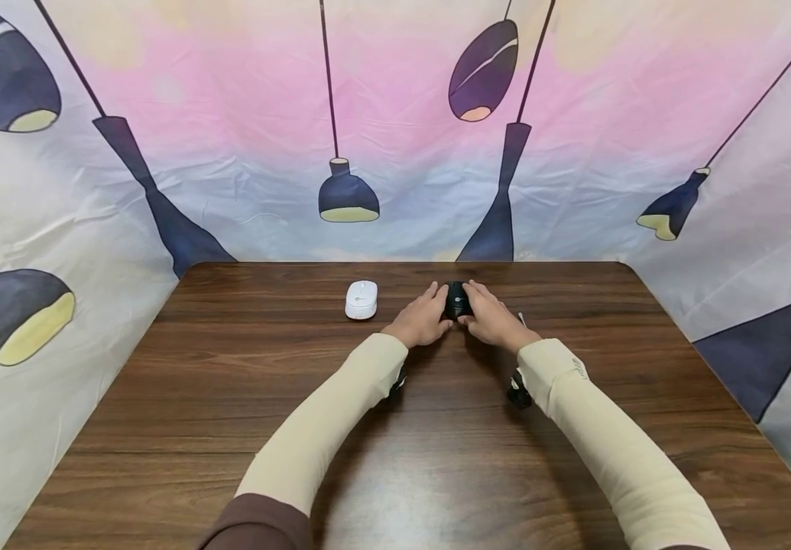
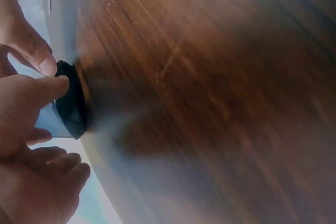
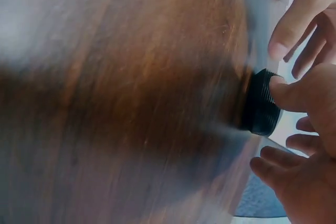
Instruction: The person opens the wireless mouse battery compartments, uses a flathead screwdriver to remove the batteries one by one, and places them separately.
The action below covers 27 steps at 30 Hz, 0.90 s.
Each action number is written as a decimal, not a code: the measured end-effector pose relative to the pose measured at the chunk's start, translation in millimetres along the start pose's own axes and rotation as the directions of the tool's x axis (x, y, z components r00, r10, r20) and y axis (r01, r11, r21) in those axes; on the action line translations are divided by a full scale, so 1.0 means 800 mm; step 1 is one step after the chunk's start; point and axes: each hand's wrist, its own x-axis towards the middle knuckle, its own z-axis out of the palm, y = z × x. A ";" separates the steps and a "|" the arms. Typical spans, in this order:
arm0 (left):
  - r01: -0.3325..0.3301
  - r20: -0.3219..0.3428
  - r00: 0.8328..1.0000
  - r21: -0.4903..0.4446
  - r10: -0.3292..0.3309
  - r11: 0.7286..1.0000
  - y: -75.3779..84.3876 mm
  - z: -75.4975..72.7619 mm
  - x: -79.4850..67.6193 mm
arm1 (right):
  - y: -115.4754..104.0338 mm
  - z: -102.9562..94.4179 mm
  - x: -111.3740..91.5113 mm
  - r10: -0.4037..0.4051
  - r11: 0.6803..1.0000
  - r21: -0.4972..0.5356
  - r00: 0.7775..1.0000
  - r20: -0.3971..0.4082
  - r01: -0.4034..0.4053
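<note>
Glossy, streaked wooden tabletop [image 1: 436, 428] spreads beneath both hands [image 1: 424, 318] [image 1: 494, 319], clamped on a rounded black mouse [image 1: 458, 301].

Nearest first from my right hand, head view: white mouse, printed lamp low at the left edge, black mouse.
1. Black mouse, immediately left of your right hand.
2. White mouse, farther left.
3. Printed lamp, low at far left.

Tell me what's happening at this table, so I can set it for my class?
A person has their left hand and right hand on either side of a black computer mouse, both touching it, near the far edge of a wood-grain table. A white computer mouse lies to the left of the hands, untouched. Whether the black one is slightly raised is hard to tell.
</note>
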 end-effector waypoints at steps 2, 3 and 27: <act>0.001 0.002 1.000 -0.001 -0.001 1.000 0.001 0.001 0.003 | 0.001 0.002 0.004 0.012 1.000 0.004 1.000 0.013 -0.012; 0.001 0.009 1.000 0.001 -0.001 1.000 0.002 0.001 0.005 | 0.001 0.002 0.005 0.016 1.000 0.008 1.000 0.019 -0.016; -0.045 0.041 0.998 -0.012 0.046 0.999 -0.005 0.005 -0.004 | 0.001 0.011 -0.001 0.026 0.997 0.066 1.000 0.015 -0.026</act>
